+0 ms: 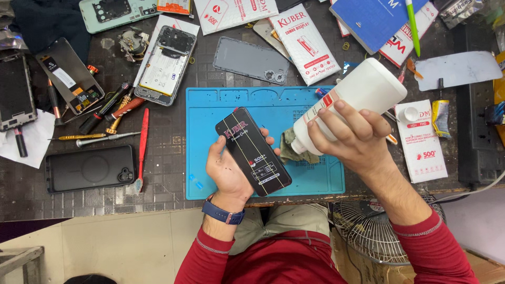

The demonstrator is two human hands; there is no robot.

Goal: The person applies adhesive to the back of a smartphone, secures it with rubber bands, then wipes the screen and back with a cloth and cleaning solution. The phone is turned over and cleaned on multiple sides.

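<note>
**Bottle tipped over cloth, screen panel held in the other hand**

Left hand (227, 169): grip closed around a black phone display panel (253, 151), thumb on one long edge, fingertips curling over the far edge. Panel held tilted, face up, above the near part of the blue work mat (210, 115). Blue watch strap (223, 213) on that wrist.

Right hand (351, 138): grip wrapped around a white plastic bottle (352, 100), fingers over the top of the body. Bottle is tilted steeply, neck end lowest, pointing at a crumpled grey-green cloth (290, 146). The cloth sits between the two hands, just beside the panel's upper corner; cannot tell whether the nozzle touches it, nor which fingers hold it.

Both sleeves red. The person sits at the edge of the dark tiled surface (31, 189).

Around them:
- Left of the mat: a black phone (87, 168) lying back up, a red-handled tool (142, 142) beside it, several screwdrivers (89, 138) scattered above.
- Farther back: an opened phone (165, 66) with its insides exposed, a grey back cover (251, 60), another display part (71, 76) with a ribbon connector.
- Beyond the mat: white sleeves of packaging (305, 44), a blue notebook (368, 18) with a green pen (413, 26) on it.
- Right of the bottle: a small glue tube (441, 115) and another white packet (421, 142).
- Below the surface edge, by the right elbow: a wire fan guard (368, 231).
</note>
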